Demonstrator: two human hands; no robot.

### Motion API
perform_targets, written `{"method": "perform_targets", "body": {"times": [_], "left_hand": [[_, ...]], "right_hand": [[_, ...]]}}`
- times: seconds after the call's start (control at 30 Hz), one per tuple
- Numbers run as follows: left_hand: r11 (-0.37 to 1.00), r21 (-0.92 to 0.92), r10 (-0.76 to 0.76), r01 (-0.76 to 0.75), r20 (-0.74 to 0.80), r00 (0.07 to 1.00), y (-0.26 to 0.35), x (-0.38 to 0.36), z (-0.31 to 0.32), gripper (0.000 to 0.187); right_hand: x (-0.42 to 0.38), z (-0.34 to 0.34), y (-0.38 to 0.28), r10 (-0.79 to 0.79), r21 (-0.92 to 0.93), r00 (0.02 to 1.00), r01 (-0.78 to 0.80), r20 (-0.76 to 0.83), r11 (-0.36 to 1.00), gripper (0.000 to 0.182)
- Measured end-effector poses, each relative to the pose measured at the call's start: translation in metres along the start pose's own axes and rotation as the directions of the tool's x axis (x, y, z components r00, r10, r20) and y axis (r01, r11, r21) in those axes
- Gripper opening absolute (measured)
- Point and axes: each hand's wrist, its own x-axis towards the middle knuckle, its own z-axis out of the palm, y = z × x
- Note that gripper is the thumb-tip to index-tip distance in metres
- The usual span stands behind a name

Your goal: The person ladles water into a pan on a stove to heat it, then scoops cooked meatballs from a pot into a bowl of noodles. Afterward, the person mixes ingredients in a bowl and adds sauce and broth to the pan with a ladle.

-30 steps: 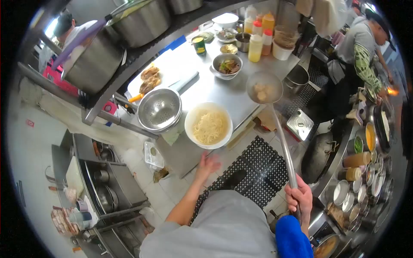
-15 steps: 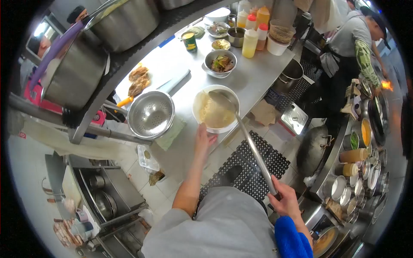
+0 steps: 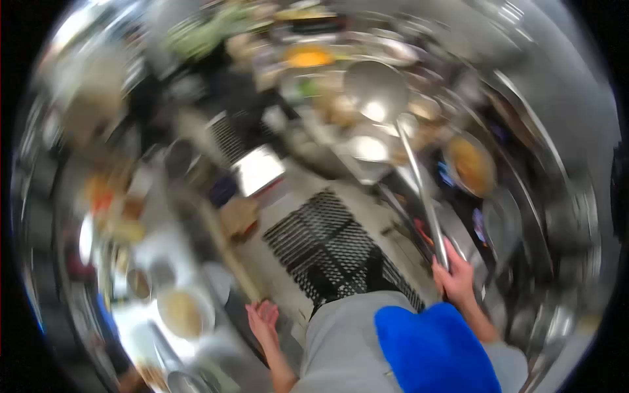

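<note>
My right hand (image 3: 453, 272) is wrapped round the handle of a long steel ladle (image 3: 375, 90). The ladle's round bowl is held up in front of the counter with the many small containers. My left hand (image 3: 264, 319) is empty, its fingers loosely spread, low beside the worktable. Nearest to it on that table is a white bowl (image 3: 208, 313) holding pale, soupy contents. A blue cloth (image 3: 436, 347) lies against my right side, near the right forearm. Blur hides the finer detail.
A pan with orange-brown contents (image 3: 470, 164) sits on the stove at right. Small containers, one with bright orange contents (image 3: 309, 56), line the counter ahead. On the floor are a perforated black mat (image 3: 331, 229), a cardboard piece (image 3: 239, 217) and a shiny metal lid (image 3: 259, 170).
My view has swung right from the worktable toward the stove. The ladle has come up out of the white bowl and across with my right hand. My left hand has left the bowl's rim.
</note>
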Motion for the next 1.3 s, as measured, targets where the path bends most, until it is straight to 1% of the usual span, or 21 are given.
{"method": "perform_targets", "body": {"times": [0.03, 0.07, 0.13, 0.27, 0.37, 0.47, 0.57, 0.63, 0.7, 0.77, 0.8, 0.87, 0.9, 1.0, 1.07, 1.1, 1.13, 1.17, 1.2, 1.27, 1.3], "left_hand": [[0.978, 0.209, -0.043, 0.017, 0.121, 0.992, -0.012, 0.013, 0.051, 0.05], [0.96, 0.28, -0.064, 0.004, 0.207, 0.976, -0.016, 0.014, 0.077, 0.048], [0.924, 0.381, -0.091, -0.039, 0.317, 0.944, -0.024, 0.009, 0.12, 0.044], [0.842, 0.508, -0.106, -0.181, 0.485, 0.868, -0.035, -0.02, 0.213, 0.033], [0.821, 0.519, -0.162, -0.237, 0.61, 0.775, -0.066, -0.027, 0.268, 0.032], [0.81, 0.532, -0.234, -0.245, 0.678, 0.697, -0.096, -0.049, 0.318, 0.031], [0.806, 0.547, -0.304, -0.226, 0.71, 0.635, -0.119, -0.073, 0.354, 0.029], [0.77, 0.576, -0.327, -0.275, 0.726, 0.605, -0.131, -0.084, 0.37, 0.031], [0.761, 0.578, -0.331, -0.293, 0.736, 0.591, -0.142, -0.092, 0.379, 0.031], [0.771, 0.572, -0.328, -0.28, 0.734, 0.596, -0.144, -0.095, 0.38, 0.031], [0.782, 0.563, -0.309, -0.268, 0.724, 0.617, -0.142, -0.094, 0.376, 0.031], [0.777, 0.587, -0.308, -0.225, 0.668, 0.677, -0.14, -0.081, 0.356, 0.031], [0.79, 0.584, -0.296, -0.186, 0.629, 0.719, -0.141, -0.073, 0.34, 0.031], [0.778, 0.589, -0.18, -0.218, 0.542, 0.821, -0.132, -0.053, 0.293, 0.032], [0.768, 0.594, -0.105, -0.238, 0.484, 0.868, -0.127, -0.036, 0.251, 0.032], [0.786, 0.56, -0.021, -0.261, 0.448, 0.894, -0.117, -0.042, 0.236, 0.032], [0.796, 0.556, 0.023, -0.241, 0.369, 0.929, -0.11, -0.043, 0.219, 0.031], [0.802, 0.553, 0.052, -0.226, 0.312, 0.949, -0.102, -0.041, 0.206, 0.031], [0.84, 0.502, 0.081, -0.206, 0.26, 0.962, -0.092, -0.043, 0.191, 0.031], [0.901, 0.394, 0.131, -0.183, 0.155, 0.979, -0.064, -0.047, 0.152, 0.03], [0.889, 0.386, 0.227, -0.246, 0.095, 0.969, -0.048, -0.046, 0.128, 0.028]], "right_hand": [[0.0, -0.035, -0.001, 0.132, 0.181, 0.975, -0.099, -0.181, 0.978, 0.061], [0.003, -0.061, 0.019, 0.161, 0.106, 0.958, -0.14, -0.238, 0.985, 0.061], [0.014, -0.103, 0.039, 0.166, 0.068, 0.908, -0.152, -0.383, 0.986, 0.061], [0.036, -0.177, 0.117, 0.165, -0.091, 0.826, -0.252, -0.539, 0.963, 0.059], [0.057, -0.214, 0.178, 0.086, -0.25, 0.806, -0.28, -0.585, 0.927, 0.058], [0.071, -0.228, 0.178, 0.125, -0.219, 0.813, -0.297, -0.569, 0.929, 0.059], [0.083, -0.238, 0.234, -0.008, -0.259, 0.829, -0.166, -0.56, 0.952, 0.06], [0.084, -0.238, 0.199, 0.253, -0.044, 0.836, -0.313, -0.487, 0.949, 0.059], [0.081, -0.24, 0.2, 0.348, 0.187, 0.834, -0.295, -0.429, 0.937, 0.059], [0.081, -0.24, 0.202, 0.375, 0.344, 0.846, -0.248, -0.378, 0.906, 0.06], [0.081, -0.24, 0.218, 0.369, 0.267, 0.843, -0.28, -0.392, 0.922, 0.059], [0.082, -0.237, 0.253, 0.063, -0.049, 0.877, -0.098, -0.477, 0.994, 0.056], [0.081, -0.237, 0.266, -0.114, -0.21, 0.869, 0.012, -0.481, 0.978, 0.055], [0.074, -0.231, 0.254, -0.125, -0.378, 0.872, -0.073, -0.473, 0.923, 0.058], [0.079, -0.227, 0.256, -0.141, -0.176, 0.866, 0.063, -0.48, 0.982, 0.058], [0.076, -0.225, 0.26, -0.054, -0.168, 0.853, -0.041, -0.52, 0.985, 0.058], [0.097, -0.276, 0.373, 0.106, -0.013, 0.9, -0.122, -0.423, 0.992, 0.051], [0.081, -0.245, 0.322, 0.07, -0.065, 0.886, -0.111, -0.459, 0.992, 0.05], [0.073, -0.217, 0.276, 0.061, -0.066, 0.898, -0.099, -0.436, 0.993, 0.049], [0.07, -0.179, 0.234, 0.067, -0.037, 0.938, -0.085, -0.341, 0.996, 0.047], [0.067, -0.161, 0.218, 0.07, -0.022, 0.953, -0.08, -0.294, 0.997, 0.046]]}}
